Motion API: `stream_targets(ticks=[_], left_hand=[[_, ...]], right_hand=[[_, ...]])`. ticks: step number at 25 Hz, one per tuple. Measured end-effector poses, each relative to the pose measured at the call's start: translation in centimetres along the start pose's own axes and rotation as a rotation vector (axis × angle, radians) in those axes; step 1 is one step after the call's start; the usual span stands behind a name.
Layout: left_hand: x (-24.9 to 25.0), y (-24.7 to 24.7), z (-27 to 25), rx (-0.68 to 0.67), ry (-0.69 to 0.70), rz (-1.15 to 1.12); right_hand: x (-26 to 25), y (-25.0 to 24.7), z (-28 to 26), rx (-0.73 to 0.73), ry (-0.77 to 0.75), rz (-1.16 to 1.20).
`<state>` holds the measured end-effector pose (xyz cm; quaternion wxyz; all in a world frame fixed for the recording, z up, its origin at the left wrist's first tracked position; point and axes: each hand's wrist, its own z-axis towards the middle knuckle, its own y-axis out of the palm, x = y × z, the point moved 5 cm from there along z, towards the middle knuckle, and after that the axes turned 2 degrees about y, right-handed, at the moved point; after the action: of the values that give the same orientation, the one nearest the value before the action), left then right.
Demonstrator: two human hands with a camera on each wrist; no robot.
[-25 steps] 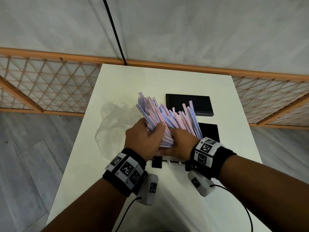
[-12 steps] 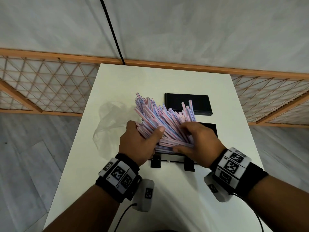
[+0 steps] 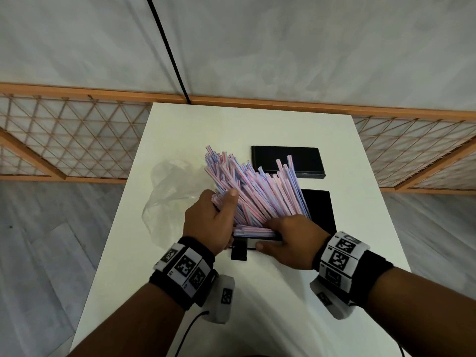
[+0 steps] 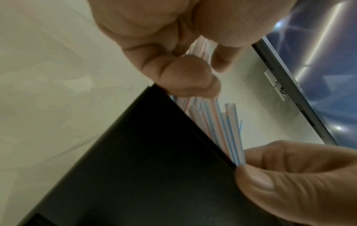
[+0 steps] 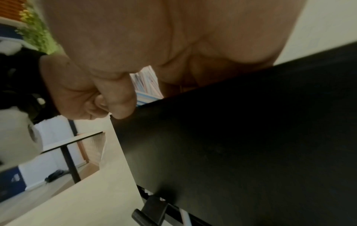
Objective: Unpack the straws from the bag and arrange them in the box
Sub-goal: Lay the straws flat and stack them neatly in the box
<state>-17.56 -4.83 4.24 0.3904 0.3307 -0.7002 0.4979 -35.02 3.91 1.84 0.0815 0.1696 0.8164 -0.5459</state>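
Head-camera footage shows a large bundle of pink-and-blue striped straws [image 3: 260, 194] fanned out above a black box [image 3: 320, 210] that stands on a white table [image 3: 257, 130]. The left side of the bundle is gripped by the left hand [image 3: 211, 222], its thumb laid up across the straws and its fingers curled beneath them. The near ends of the straws are covered by the right hand [image 3: 291, 243], whose fingers are curled over them at the near edge of the box while the thumb lies along the box's front. From the left wrist, a few straws [image 4: 224, 130] are seen standing against the black wall of the box [image 4: 154, 168], pinched at their ends by fingers [image 4: 280, 160] of the other hand. From the right wrist, straw ends [image 5: 146, 85] are glimpsed between curled fingers above the box wall [image 5: 231, 137]. A crumpled clear plastic bag [image 3: 170, 191] lies on the table just left of the bundle. A second flat black piece [image 3: 287, 162] is seen farther back on the table, apart from the box.
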Motion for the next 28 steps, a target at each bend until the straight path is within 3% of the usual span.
stream_targets(ticks=[5,10,16,22,25,28], left_hand=[[0.0,0.1,0.2,-0.039,0.007,0.029],[0.9,0.3,0.3,-0.016,0.098,0.161],[0.5,0.3,0.5,0.015,0.118,0.156],[1.0,-0.7,-0.2,0.09,0.164,0.065],[0.3,-0.9,-0.1,0.065,0.139,0.104],[-0.4,-1.1,-0.2,0.058,0.135,0.02]], right_hand=[[-0.4,0.6,1.3,-0.139,0.07,-0.014],[-1.9,0.7,2.5,-0.187,0.02,0.084],[-2.7,0.4,3.5,-0.185,-0.055,0.177],[-2.7,-1.3,2.9,0.017,-0.136,0.225],[-2.3,-1.9,1.4,0.053,-0.118,0.1],[-0.9,-2.9,-0.7,0.227,-0.08,0.086]])
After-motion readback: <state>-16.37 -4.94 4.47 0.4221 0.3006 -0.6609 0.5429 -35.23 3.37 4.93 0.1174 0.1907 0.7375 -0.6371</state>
